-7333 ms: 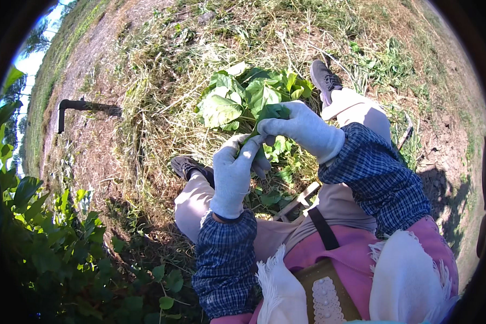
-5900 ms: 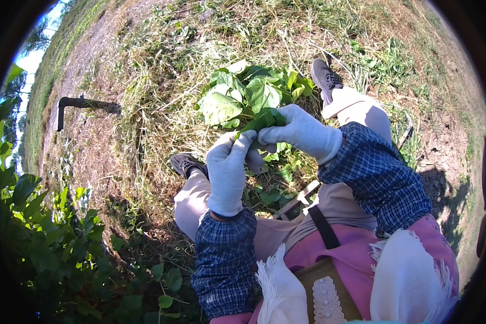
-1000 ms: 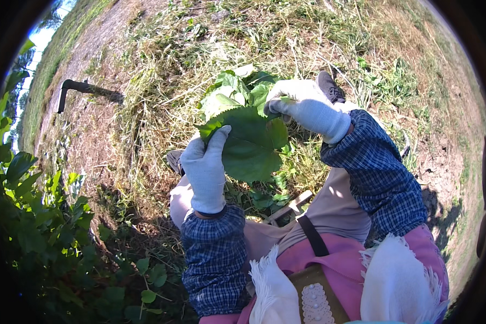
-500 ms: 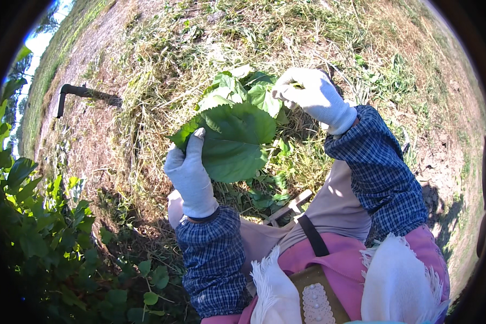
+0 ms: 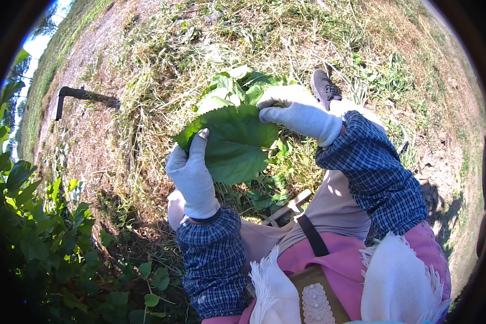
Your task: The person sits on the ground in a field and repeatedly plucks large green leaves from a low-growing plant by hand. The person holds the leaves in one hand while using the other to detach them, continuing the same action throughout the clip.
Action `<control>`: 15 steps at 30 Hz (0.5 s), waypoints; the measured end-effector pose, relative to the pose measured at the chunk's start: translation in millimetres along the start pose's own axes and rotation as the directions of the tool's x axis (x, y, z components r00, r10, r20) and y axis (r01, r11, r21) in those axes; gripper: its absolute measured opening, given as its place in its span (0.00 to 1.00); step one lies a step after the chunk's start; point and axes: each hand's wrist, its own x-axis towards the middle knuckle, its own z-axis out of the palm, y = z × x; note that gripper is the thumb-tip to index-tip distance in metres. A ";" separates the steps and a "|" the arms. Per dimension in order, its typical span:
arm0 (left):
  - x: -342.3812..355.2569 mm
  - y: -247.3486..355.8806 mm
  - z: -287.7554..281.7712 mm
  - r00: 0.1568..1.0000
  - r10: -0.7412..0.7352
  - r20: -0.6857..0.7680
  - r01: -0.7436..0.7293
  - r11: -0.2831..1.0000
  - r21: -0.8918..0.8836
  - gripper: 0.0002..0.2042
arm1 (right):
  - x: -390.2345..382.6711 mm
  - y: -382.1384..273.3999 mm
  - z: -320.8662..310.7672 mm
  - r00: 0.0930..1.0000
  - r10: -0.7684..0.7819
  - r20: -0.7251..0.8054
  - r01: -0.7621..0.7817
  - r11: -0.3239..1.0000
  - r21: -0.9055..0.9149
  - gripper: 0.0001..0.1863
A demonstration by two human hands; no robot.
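Note:
A large dark-green leaf [image 5: 233, 146] with a toothed edge is spread out in front of me. My left hand [image 5: 191, 170], in a white glove, pinches its left side with the thumb on top. On the leaf's upper right edge, my right hand [image 5: 297, 110], also gloved in white, has its thumb and fingers closed. Whether several leaves lie stacked under the top one I cannot tell. Just beyond, a pile of paler green leaves [image 5: 227, 89] rests on the ground, partly covered by the held leaf and my right hand.
Leafy green plants [image 5: 32, 227] crowd the left side. A dark bent pipe [image 5: 75, 93] sticks out over the ground at the far left. Dry cut grass [image 5: 162, 70] covers the ground ahead. Near my legs is a wooden piece [image 5: 289, 208], and my dark shoe [image 5: 324, 88] shows at the right.
My right hand has moved left and down from beside the leaf pile onto the leaf's right edge. My left hand keeps its hold with hardly any movement.

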 end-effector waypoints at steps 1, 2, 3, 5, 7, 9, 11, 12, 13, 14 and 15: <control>-0.1 0.3 0.3 1.000 0.000 -0.004 0.000 1.000 -0.009 0.07 | 0.0 2.2 1.3 1.000 -0.007 -0.013 0.007 1.000 0.019 0.13; -0.1 0.6 0.9 1.000 0.001 -0.007 -0.001 1.000 -0.019 0.07 | 0.0 3.1 1.8 1.000 -0.014 -0.027 0.015 0.999 0.037 0.12; -0.2 0.6 1.5 1.000 0.001 -0.010 -0.001 1.000 -0.029 0.07 | -0.1 2.7 1.2 0.999 0.013 -0.033 -0.012 0.999 0.035 0.12; -0.5 -0.1 0.7 0.999 -0.012 -0.030 0.010 0.998 -0.062 0.07 | 0.8 -1.4 0.3 0.997 0.065 -0.041 -0.063 0.997 0.035 0.11; -0.1 -2.4 -0.8 0.999 -0.017 -0.042 0.014 0.997 -0.073 0.07 | 1.8 -4.9 -1.8 0.995 0.096 -0.023 -0.094 0.992 0.079 0.11; 1.5 -6.8 -3.8 0.999 -0.011 -0.048 0.009 0.998 -0.061 0.06 | 2.1 -6.3 -3.6 0.993 0.119 -0.003 -0.118 0.986 0.119 0.11; 3.4 -8.2 -4.2 0.999 -0.011 -0.045 0.010 1.000 -0.022 0.06 | 1.8 -6.1 -6.0 0.991 0.136 0.016 -0.136 0.979 0.155 0.11; 4.0 -8.3 -3.6 0.999 -0.015 -0.032 0.015 1.000 -0.010 0.06 | 1.3 -6.7 -6.1 0.993 0.120 -0.005 -0.118 0.986 0.121 0.11; 4.3 -8.4 -3.9 1.000 -0.019 -0.021 0.019 1.000 0.005 0.06 | 0.3 -7.2 -4.5 0.995 0.102 -0.022 -0.099 0.991 0.090 0.11; 4.1 -8.3 -3.4 1.000 -0.027 0.001 0.027 1.000 0.011 0.06 | -0.6 -7.6 -2.9 0.996 0.083 -0.039 -0.080 0.995 0.058 0.10; 3.2 -8.0 -2.7 0.999 -0.048 0.022 0.048 0.999 0.004 0.06 | -1.4 -5.8 -0.7 0.998 0.048 -0.038 -0.045 0.995 0.084 0.10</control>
